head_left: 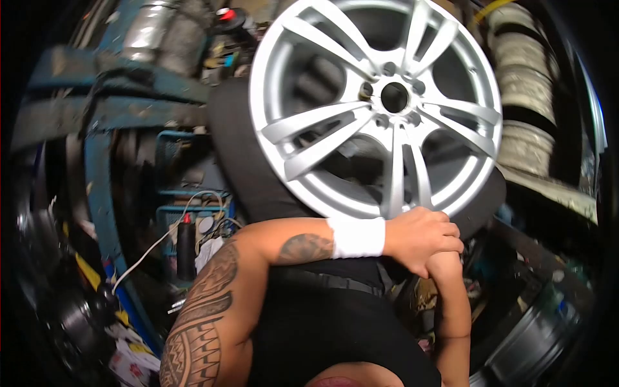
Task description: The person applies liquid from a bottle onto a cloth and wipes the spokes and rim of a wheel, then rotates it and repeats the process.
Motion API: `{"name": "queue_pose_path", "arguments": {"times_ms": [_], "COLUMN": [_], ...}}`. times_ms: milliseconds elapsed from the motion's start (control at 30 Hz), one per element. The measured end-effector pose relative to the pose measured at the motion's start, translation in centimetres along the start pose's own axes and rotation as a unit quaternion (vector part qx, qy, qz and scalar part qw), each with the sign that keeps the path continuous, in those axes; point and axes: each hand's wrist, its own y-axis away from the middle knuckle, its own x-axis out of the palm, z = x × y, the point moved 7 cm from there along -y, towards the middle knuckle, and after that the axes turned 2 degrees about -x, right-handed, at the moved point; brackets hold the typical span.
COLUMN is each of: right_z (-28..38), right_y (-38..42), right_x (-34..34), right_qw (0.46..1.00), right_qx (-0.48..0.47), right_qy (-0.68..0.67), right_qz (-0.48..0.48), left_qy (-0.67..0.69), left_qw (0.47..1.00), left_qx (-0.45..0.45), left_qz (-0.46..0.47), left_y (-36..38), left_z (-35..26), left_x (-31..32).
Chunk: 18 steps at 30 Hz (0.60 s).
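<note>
A silver alloy wheel rim (405, 138) with paired spokes lies over my thighs, its front face towards me. My left hand (419, 235), with a white wristband (358, 237) behind it, crosses my body at the rim's near edge. Its fingers are wrapped around my right wrist. The right forearm (453, 303) comes up from below, and my right hand (445, 263) is mostly covered by the left one, its fingers hidden. Both hands are close against the lower lip of the wheel.
A blue metal frame (100, 187) stands on the left. Beside it, blue baskets (174, 209) hold a black bottle (186, 248) and a white cable (151, 248). Stacked whitish cylinders (525, 84) are at upper right. Another dark wheel (532, 345) is at lower right.
</note>
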Motion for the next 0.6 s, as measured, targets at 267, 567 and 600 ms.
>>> {"name": "queue_pose_path", "arguments": {"times_ms": [267, 567, 600], "right_z": [-1.6, 0.6, 0.3], "right_y": [0.1, -1.6, -1.4], "right_x": [0.0, -0.4, 0.0], "right_qw": [1.000, 0.963, 0.996], "right_qx": [0.001, 0.045, 0.008], "right_qy": [-0.014, -0.257, -0.085], "right_qz": [0.022, -0.066, 0.003], "left_qy": [-0.002, 0.316, 0.370], "left_qw": [0.998, 0.927, 0.910], "left_qx": [-0.057, -0.181, -0.153], "left_qz": [-0.002, -0.087, -0.112], "left_y": [0.0, 7.1, 6.8], "left_z": [1.4, -2.0, -2.8], "left_x": [-0.3, -9.7, -10.5]}}
